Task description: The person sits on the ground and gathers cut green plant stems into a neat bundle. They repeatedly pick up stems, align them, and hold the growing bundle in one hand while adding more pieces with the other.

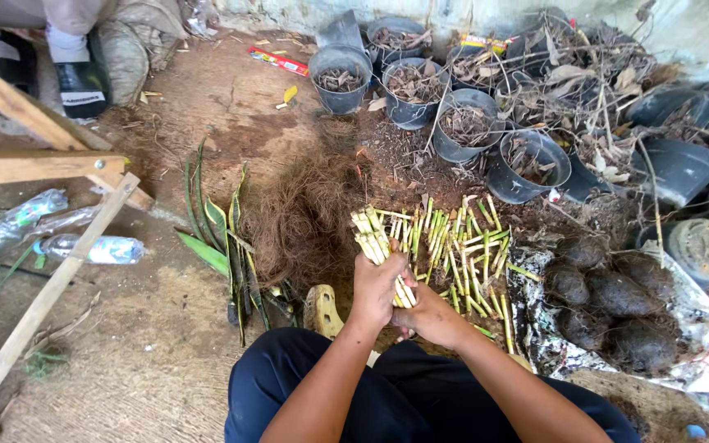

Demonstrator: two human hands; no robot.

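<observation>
Head view shows the left hand (pixel 377 283) with fingers wrapped around a bundle of pale cuttings (pixel 375 246) above the ground, the right hand (pixel 430 315) pinching its lower ends, apparently mid-gathering; next likely calls for evening the ends from the loose cuttings (pixel 461 250).

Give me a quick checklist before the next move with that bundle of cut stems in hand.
1. Left hand grips the bundle of stems: ok.
2. Right hand supports the bundle's lower end: ok.
3. Stem tops level in the bundle: not ok, they fan out unevenly.
4. Loose stems lie on the ground within reach: ok.
5. Black pots hold fresh soil: cannot tell, only dry debris shows.
6. Dark soil balls sit apart on the plastic sheet: ok.
</observation>
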